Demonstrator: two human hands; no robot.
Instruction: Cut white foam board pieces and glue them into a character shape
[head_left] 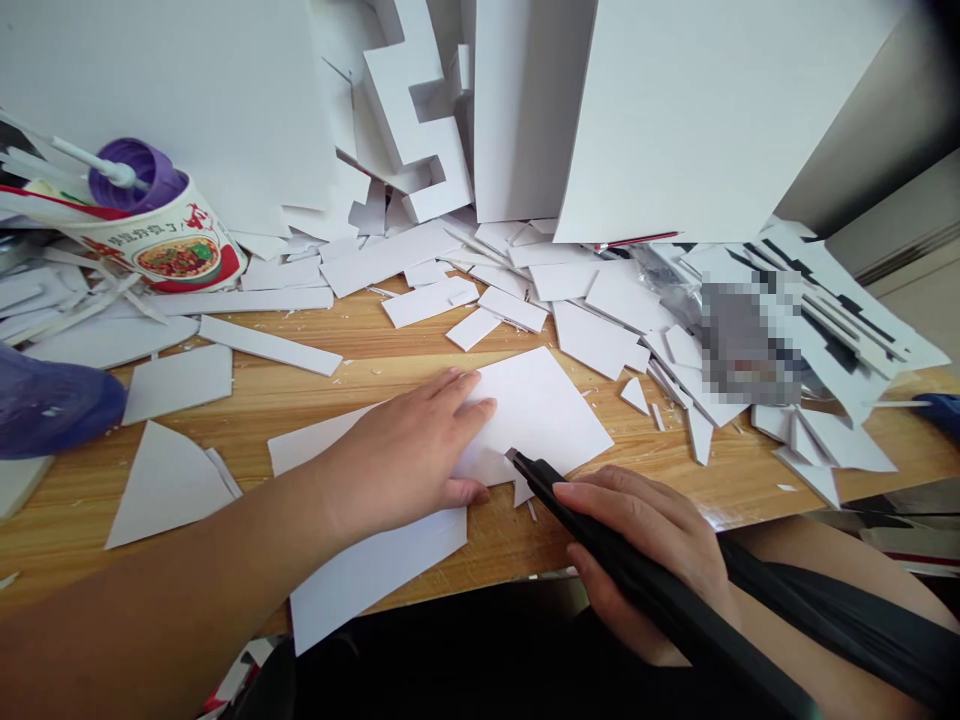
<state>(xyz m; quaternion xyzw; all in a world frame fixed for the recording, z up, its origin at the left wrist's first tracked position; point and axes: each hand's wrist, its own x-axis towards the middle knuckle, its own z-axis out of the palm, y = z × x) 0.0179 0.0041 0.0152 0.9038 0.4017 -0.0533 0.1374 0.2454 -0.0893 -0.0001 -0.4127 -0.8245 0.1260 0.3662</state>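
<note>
Fingers of left hand spread loosely on white board, centre of desk, near side; right hand has fingers wrapped around black cutter, tip at board's near edge, contact unclear. Board looks light, stiff, smooth, probably dents easily; best held flat from above, lifted by opposite edges

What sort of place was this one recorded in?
Probably a craft or model-making workspace: white board offcuts lie scattered over a wood-grain tabletop, a notched white piece stands at the back, and the right hand holds a black cutter.
</note>
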